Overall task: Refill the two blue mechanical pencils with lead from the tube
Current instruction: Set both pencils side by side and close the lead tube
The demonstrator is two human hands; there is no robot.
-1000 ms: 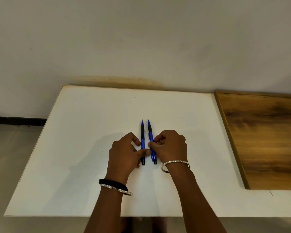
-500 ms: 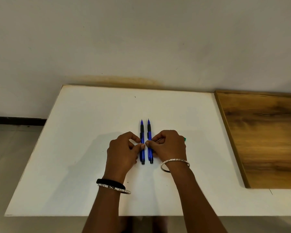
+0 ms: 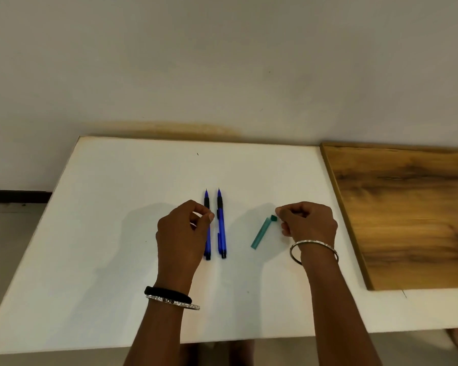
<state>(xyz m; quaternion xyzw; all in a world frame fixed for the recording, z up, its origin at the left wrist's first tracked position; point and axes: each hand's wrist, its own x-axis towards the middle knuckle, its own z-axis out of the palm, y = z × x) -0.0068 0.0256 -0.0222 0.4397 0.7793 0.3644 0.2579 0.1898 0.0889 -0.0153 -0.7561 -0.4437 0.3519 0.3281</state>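
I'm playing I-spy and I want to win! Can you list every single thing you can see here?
pencils: two, blue with black grips, side by side mid-table
lead tube: one, green, right of the pencils
table: one, white, against the wall
wooden board: one, brown, at the table's right
bangles: two, silvery, one per wrist
hair band: one, black, left wrist
left hand: one, fingers curled, over the left pencil
right hand: one, fingers curled, by the tube's cap

Left hand (image 3: pixel 183 231) – fingers curled, thumb against index; right hand (image 3: pixel 308 223) – fingers curled inward; forearms apart.
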